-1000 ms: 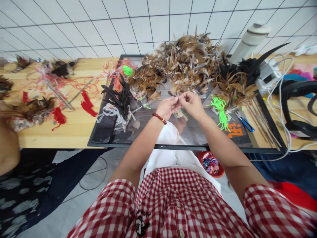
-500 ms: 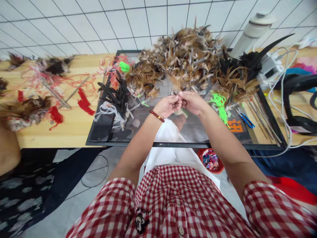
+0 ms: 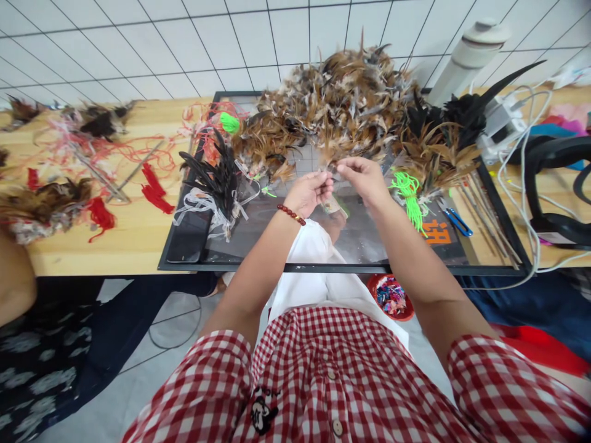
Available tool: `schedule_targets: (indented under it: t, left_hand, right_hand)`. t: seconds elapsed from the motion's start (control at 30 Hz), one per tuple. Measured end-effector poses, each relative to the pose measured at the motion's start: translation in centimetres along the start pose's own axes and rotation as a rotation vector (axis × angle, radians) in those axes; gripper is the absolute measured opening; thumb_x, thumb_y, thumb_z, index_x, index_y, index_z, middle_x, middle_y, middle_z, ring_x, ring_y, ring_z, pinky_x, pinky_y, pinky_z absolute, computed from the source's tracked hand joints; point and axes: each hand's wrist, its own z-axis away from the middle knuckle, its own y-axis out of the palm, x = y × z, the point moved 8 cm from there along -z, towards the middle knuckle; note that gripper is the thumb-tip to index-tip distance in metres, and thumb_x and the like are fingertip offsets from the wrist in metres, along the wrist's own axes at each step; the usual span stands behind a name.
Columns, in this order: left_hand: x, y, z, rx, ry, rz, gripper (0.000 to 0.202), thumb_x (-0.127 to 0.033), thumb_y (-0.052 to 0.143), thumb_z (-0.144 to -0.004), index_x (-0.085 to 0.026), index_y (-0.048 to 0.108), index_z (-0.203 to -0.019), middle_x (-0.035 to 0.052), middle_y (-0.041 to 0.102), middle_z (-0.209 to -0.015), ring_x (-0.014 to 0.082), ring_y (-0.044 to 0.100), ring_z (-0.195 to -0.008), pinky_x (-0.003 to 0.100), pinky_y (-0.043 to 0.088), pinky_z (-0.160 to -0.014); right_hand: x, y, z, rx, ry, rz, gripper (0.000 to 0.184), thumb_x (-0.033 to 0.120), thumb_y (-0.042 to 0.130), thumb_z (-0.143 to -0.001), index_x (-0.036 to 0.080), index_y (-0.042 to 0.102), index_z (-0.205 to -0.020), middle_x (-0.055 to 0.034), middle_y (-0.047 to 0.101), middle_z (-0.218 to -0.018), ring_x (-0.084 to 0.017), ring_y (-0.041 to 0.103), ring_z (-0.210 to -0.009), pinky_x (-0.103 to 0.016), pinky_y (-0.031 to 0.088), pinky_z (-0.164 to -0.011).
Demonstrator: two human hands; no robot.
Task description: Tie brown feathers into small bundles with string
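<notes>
Over the transparent board, my left hand (image 3: 310, 192), with a dark red bead bracelet (image 3: 290, 214) at the wrist, is closed in a pinch. A small brown feather (image 3: 325, 157) rises from its fingertips against the pile behind. To its right, my right hand (image 3: 367, 178) has thumb and forefinger pressed together close to the feather's base; what they hold is too small to make out. The fingertips of the two hands are slightly apart. Just beyond them lies a large heap of brown and grey feathers (image 3: 346, 104).
Bright green cords (image 3: 409, 197) and a blue-handled cutter (image 3: 457, 220) lie right of my hands. Black feathers (image 3: 215, 175) and a phone (image 3: 185, 240) are at left. A pale bottle (image 3: 468, 61) stands behind. A red basket (image 3: 405, 315) of scraps sits below the table. Another person's arm (image 3: 13, 277) is at far left.
My right hand has drawn slightly right and up, away from my left fingertips, which it was touching before. My left hand stays almost in place.
</notes>
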Motion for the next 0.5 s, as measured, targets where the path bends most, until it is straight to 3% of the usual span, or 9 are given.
schedule_targets:
  t: [0.1,0.17,0.3,0.4,0.5]
  left_hand:
    - [-0.9,-1.1,-0.2,-0.106,0.066,0.06,0.011,-0.027,0.072,-0.091,-0.017,0.067,-0.09,-0.0024,0.069,-0.071,0.0042,0.064,-0.061,0.016,0.054,-0.067]
    - [-1.0,-1.5,-0.3,-0.155,0.069,0.076,0.016,-0.031,0.074,-0.089,-0.018,0.067,-0.093,-0.0036,0.066,-0.067,0.0038,0.062,-0.058,0.015,0.053,-0.065]
    - [-0.9,-1.8,-0.5,-0.183,0.074,0.116,0.011,-0.025,0.071,-0.091,-0.016,0.066,-0.088,-0.0041,0.063,-0.064,0.003,0.06,-0.056,0.014,0.051,-0.064]
    - [-0.8,-1.6,-0.5,-0.158,0.076,0.116,0.013,-0.022,0.063,-0.096,-0.015,0.064,-0.085,-0.0014,0.068,-0.069,0.0046,0.064,-0.061,0.017,0.054,-0.071]
    - [-0.7,-1.4,-0.4,-0.123,0.071,0.091,0.012,-0.022,0.062,-0.096,-0.015,0.065,-0.087,0.0015,0.074,-0.08,0.0067,0.07,-0.073,0.02,0.055,-0.082]
  right_hand:
    - [0.6,-1.2,-0.1,-0.084,-0.115,0.414,0.021,0.027,0.064,-0.083,0.018,0.076,-0.097,-0.0089,0.072,-0.099,-0.023,0.064,-0.091,-0.038,0.051,-0.088]
    - [0.7,-0.8,0.1,-0.046,-0.143,0.596,0.025,0.025,0.062,-0.084,0.017,0.078,-0.101,-0.0113,0.072,-0.104,-0.026,0.065,-0.097,-0.04,0.05,-0.093]
    - [0.5,1.0,0.6,0.083,-0.172,0.755,0.026,0.026,0.06,-0.086,0.019,0.078,-0.103,-0.0125,0.071,-0.108,-0.029,0.064,-0.104,-0.041,0.049,-0.093]
    - [0.6,1.2,0.4,0.067,-0.166,0.698,0.017,0.021,0.059,-0.084,0.018,0.075,-0.09,-0.0113,0.071,-0.102,-0.026,0.064,-0.101,-0.039,0.048,-0.092]
    - [0.3,0.2,-0.1,-0.023,-0.035,0.315,0.008,0.023,0.06,-0.084,0.02,0.065,-0.078,-0.0045,0.068,-0.08,-0.018,0.061,-0.076,-0.032,0.05,-0.077]
